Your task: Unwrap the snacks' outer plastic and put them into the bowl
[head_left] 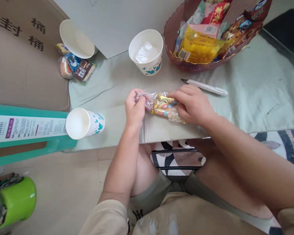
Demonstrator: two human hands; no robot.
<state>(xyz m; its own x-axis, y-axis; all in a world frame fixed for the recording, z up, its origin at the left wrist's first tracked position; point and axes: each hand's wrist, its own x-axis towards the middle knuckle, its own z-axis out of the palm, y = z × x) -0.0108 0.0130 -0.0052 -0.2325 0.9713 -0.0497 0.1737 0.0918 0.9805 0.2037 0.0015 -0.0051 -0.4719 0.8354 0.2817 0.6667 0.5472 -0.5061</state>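
From my remote seat I see both hands working low at the near edge of the counter [247, 98], which is covered by a pale green cloth. My left hand [135, 106] is curled shut around the bunched, twisted end of a clear plastic bag [165, 106] that holds small yellow and red wrapped sweets. My right hand [192, 104] lies over the bag's other end, its fingers pinched down on the plastic, so the bag rests on the cloth between the two hands and touches both. Just beyond the right hand lies a slim white tool [205, 87], apart from the bag. Behind the bag stands an upright paper cup [146, 52] with blue leaf print and crumpled clear film inside. To its right a reddish ribbed basket [171, 32] is piled with snack packets. At the left edge a second paper cup [84, 123] lies on its side, mouth facing left, and a third cup [76, 39] leans tilted over a few loose wrapped snacks [74, 67].
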